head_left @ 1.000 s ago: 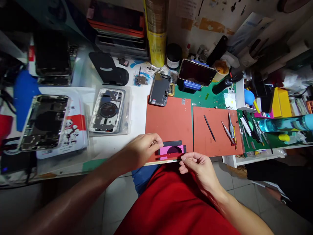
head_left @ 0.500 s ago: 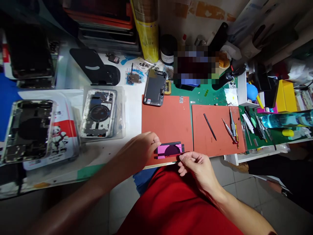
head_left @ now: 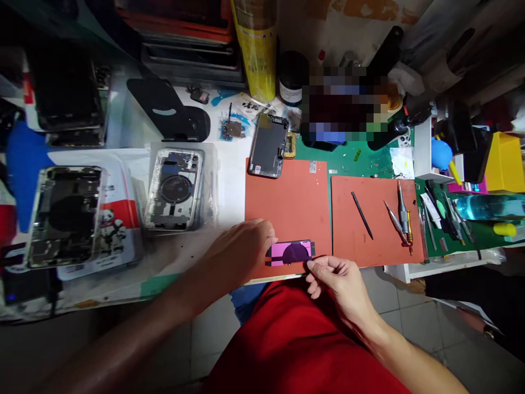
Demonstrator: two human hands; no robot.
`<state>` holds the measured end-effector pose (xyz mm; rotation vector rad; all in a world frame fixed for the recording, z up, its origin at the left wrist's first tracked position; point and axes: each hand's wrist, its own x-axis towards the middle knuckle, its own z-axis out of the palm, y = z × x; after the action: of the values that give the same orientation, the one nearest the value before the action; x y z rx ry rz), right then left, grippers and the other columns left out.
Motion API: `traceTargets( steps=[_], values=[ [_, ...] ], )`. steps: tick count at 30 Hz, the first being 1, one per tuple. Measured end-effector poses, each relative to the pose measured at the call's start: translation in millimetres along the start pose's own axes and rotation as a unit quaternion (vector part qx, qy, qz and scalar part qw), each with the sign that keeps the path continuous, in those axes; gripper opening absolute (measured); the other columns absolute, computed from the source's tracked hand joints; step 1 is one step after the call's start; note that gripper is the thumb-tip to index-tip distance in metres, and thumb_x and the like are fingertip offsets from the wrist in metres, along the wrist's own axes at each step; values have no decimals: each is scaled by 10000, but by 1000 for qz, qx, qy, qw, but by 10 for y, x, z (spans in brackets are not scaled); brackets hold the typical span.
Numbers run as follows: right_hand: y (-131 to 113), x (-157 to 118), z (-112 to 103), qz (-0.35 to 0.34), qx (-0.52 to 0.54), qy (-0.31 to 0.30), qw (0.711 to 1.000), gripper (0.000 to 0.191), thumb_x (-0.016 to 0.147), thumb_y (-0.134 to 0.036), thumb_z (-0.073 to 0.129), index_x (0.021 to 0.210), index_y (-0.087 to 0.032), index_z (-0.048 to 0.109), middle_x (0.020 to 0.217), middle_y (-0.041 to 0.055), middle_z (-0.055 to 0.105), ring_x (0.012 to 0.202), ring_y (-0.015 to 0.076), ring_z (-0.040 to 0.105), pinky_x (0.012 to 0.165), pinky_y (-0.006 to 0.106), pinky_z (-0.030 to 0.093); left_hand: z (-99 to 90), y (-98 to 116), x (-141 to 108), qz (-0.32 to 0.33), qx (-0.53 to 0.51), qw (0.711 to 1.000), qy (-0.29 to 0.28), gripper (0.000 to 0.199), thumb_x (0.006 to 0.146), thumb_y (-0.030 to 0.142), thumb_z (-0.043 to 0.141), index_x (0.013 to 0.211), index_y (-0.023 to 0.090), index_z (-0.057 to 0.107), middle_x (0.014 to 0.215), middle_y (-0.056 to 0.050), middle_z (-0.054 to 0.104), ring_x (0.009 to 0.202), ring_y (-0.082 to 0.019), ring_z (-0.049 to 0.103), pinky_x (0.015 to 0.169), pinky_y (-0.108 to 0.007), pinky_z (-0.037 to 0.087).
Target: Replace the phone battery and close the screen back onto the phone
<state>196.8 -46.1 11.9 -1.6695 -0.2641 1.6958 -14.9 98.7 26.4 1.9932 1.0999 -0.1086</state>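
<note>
A small pink and black piece with a dark round patch lies near the front edge of the left orange mat. My left hand is closed at its left end, with thumb and finger pinched at the corner. At the lower right corner, my right hand has thumb and forefinger pressed together and the other fingers curled. Behind, a dark phone screen part rests over the mat's back edge.
A black stick tool and thin screwdrivers lie on the right orange mat. Opened phone housings stand at the left. A yellow can is at the back. Another person's hand shows at lower right.
The whole view has shifted, so things appear further right. My hands remain at the two ends of the pink and black piece, with little change in their grip.
</note>
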Motion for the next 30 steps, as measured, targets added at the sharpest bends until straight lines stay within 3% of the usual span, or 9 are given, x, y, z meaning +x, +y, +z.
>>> traceTargets(
  steps=[6, 14, 30],
  values=[
    [4, 5, 8, 4, -7, 2, 1000, 568, 740, -679, 965, 762, -142, 781, 673, 54, 768, 522, 110, 665, 548, 224, 550, -22, 51, 1, -28, 35, 998, -45, 272, 1080, 287, 405, 829, 250, 504, 868, -31, 653, 777, -225, 602, 746, -366, 388],
    [-14, 36, 17, 19, 3, 10, 1000, 608, 719, -719, 952, 735, -145, 750, 595, 36, 739, 461, 107, 644, 492, 211, 520, 2, 80, 58, -89, 35, 994, -57, 229, 1066, 264, 424, 866, 248, 536, 933, -32, 687, 850, -242, 629, 783, -398, 394],
    [-14, 52, 23, 23, -7, 13, 1000, 618, 734, -734, 931, 725, -149, 734, 563, 41, 729, 444, 108, 631, 493, 216, 492, 43, -11, 76, -82, 13, 995, -50, 255, 1038, 343, 412, 903, 253, 610, 976, -49, 718, 870, -257, 661, 803, -416, 430]
  ],
)
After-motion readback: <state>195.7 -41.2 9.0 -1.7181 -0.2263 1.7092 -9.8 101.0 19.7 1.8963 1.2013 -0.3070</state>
